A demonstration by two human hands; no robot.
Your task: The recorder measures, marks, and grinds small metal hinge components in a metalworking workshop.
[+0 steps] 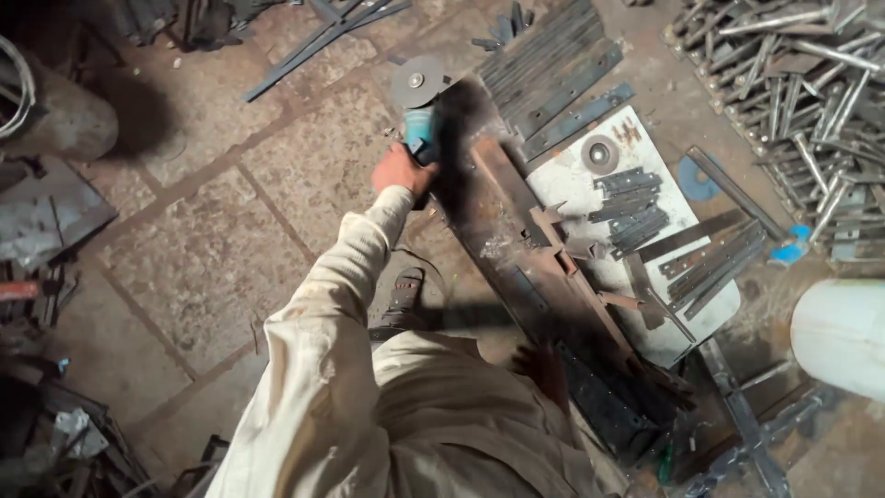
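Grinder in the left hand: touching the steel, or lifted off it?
Cannot tell. The left hand grips the angle grinder, whose disc sits at the end of the long steel bar. No sparks show, and contact is unclear.

Dim workshop light, deep shadows at left edge, slight motion blur, soft corners.

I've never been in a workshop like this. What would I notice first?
Probably the grinder with its round grey disc, gripped by the left hand at the top middle, over the end of a long rusty beam lying slantwise on the stone floor. Next, the big heap of shiny metal rods at the top right. The right hand rests in shadow on the beam, lower down.
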